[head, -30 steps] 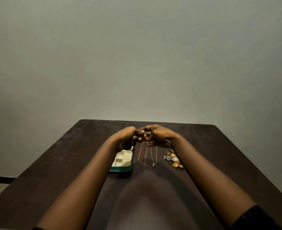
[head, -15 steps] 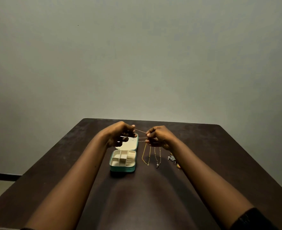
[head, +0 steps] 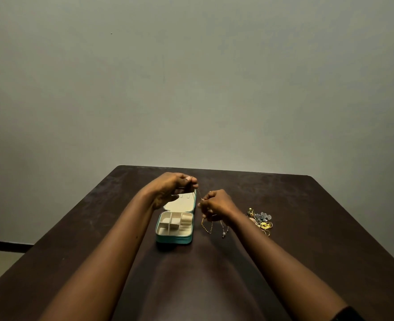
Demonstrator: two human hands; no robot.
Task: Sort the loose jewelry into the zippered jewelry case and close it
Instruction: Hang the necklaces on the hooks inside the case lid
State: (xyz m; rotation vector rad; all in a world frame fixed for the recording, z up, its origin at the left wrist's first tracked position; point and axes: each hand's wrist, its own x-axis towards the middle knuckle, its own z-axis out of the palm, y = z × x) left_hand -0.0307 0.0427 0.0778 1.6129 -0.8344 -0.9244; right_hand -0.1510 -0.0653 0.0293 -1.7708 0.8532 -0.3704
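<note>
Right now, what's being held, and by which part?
A thin gold chain, stretched between them: left hand pinches the upper part, right hand pinches it just below.

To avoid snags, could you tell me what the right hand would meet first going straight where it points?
The right hand would probably meet the jewelry case's open lid first; height is unclear.

Dim, flat light. The dark brown wooden counter [head: 318, 239] carries a pale sheen at six o'clock; the open teal zippered jewelry case [head: 174, 239] drops a short shadow toward six. Wide-angle bend splays the counter edges; the thin gold chain [head: 200, 195] barely resolves.
</note>
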